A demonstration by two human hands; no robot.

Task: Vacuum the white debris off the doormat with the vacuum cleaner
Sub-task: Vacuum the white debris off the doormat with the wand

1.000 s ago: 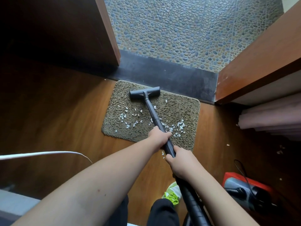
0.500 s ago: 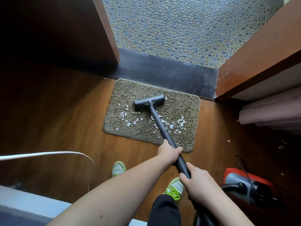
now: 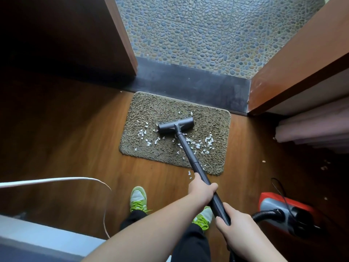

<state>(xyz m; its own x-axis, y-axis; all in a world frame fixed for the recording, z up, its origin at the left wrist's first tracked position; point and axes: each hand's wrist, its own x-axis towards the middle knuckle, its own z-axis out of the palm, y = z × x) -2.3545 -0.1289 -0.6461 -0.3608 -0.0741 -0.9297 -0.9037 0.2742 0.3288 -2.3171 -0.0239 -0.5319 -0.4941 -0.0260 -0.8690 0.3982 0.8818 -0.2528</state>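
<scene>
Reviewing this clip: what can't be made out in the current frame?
- Debris under the nozzle: hidden by the nozzle itself, head view.
- Vacuum cleaner body: its right side sinks into dark shadow; switch state unreadable.
- Hose: lower run hidden behind the right hand.
- White debris behind the wand: covered.
- Left hand: fingertips hidden, wrapped round the wand.

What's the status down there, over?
Both hands, left hand and right hand, gripping the vacuum wand. Nozzle mid-doormat; white debris remains, mostly nearer side. White cord lies left, clear of path.
</scene>
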